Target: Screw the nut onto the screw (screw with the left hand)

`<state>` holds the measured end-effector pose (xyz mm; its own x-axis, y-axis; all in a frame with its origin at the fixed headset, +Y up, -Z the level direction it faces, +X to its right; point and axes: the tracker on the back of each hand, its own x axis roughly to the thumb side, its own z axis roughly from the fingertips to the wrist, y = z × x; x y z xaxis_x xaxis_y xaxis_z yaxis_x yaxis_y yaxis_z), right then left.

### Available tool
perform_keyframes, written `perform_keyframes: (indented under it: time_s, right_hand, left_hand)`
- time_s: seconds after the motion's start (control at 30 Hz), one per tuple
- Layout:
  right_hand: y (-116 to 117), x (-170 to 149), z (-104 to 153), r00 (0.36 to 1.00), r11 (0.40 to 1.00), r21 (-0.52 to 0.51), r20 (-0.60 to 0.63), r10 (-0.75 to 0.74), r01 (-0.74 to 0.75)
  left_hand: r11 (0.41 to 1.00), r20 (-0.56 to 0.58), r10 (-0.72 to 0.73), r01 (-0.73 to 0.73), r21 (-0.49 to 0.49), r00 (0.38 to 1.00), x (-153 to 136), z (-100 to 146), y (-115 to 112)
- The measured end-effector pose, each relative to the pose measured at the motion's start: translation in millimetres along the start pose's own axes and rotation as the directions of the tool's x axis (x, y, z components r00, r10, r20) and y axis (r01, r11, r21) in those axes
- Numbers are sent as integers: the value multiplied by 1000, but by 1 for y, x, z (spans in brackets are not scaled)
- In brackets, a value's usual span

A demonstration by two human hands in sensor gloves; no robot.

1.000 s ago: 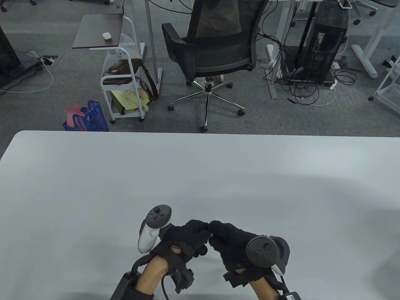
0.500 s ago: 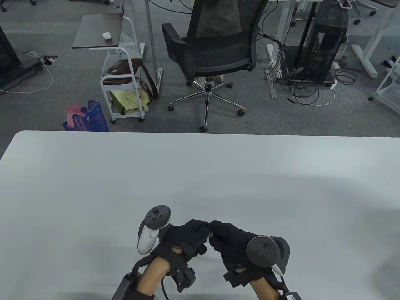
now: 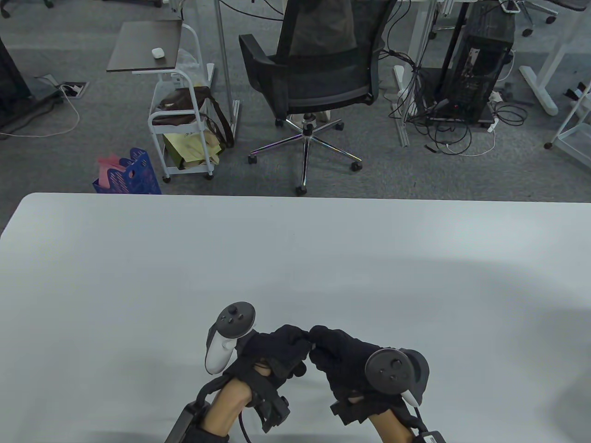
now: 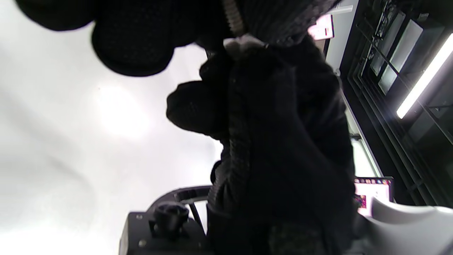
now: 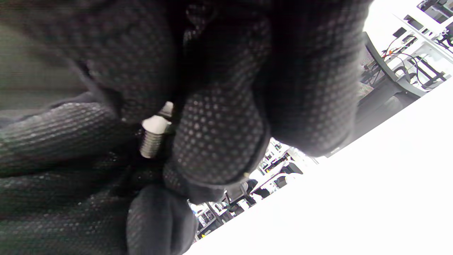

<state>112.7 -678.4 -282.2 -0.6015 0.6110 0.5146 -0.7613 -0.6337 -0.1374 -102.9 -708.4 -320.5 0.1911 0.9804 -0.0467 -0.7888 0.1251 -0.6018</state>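
Low in the table view both black-gloved hands meet fingertip to fingertip just above the white table (image 3: 295,258). Only a pale glint of the screw (image 3: 310,346) shows between them there. In the right wrist view the small metal screw (image 5: 151,141) shows its threaded tip, and the nut (image 5: 156,123) sits on it just behind the tip. My right hand (image 3: 318,340) pinches the screw's hidden head end. My left hand (image 3: 301,338) pinches around the nut, its fingers (image 5: 53,131) curled in from the left. The left wrist view shows just a metal speck (image 4: 244,42) among dark fingers.
Both hands hover near the table's front edge, with bare white table to the left, right and beyond. Past the far edge stand an office chair (image 3: 318,78), a white trolley (image 3: 180,134) and a blue basket (image 3: 131,173) on the floor.
The left hand's tracker rocked slightly left and back to the right, a small wrist twist. Both hands stay joined at the same spot; the right hand is still.
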Motion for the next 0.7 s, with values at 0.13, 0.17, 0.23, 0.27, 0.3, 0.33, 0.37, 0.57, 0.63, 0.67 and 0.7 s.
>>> perform_keyframes:
  time_s: [0.13,0.17,0.23,0.27,0.3,0.33,0.37,0.57,0.63,0.67,0.7]
  right_hand:
    - [0,0,0,1000,1000,-2,-2,2,-2]
    - [0,0,0,1000,1000,0,-2,4,-4]
    - [0,0,0,1000,1000,1,-3,6,-6]
    - [0,0,0,1000,1000,0,-3,6,-6]
    - [0,0,0,1000,1000,3,-1,6,-6]
    - [0,0,0,1000,1000,2,-2,2,-2]
    - [-1,0,0,1000,1000,-2,-3,-7,7]
    - [-1,-1,0,1000,1000,-8,-9,-7,7]
    - [-1,-1,0,1000,1000,-7,-11,-4,4]
    - [-1,-1,0,1000,1000,-6,-11,-2,2]
    - [-1,-1,0,1000,1000,-5,-10,-5,5]
  left_hand:
    - [999,14,34,-35,34,999,-1,1,2]
    - [998,-7,14,-14,58,1000,-2,2,2]
    - [998,-26,-12,13,65,1000,-4,1,1]
    - [999,-25,-11,12,51,1000,-3,1,0]
    - [999,-21,-8,9,31,1000,-1,0,-1]
    - [1000,-22,-12,12,17,1000,0,0,-1]
    - [1000,-8,-7,7,-4,1000,0,0,-1]
    - [997,-18,-4,5,76,1000,-3,3,1]
    - [998,-27,-16,18,61,1000,-4,1,0]
    - [999,-25,-12,13,48,1000,-3,0,-1]
    - [999,-19,-13,14,45,1000,-2,0,-2]
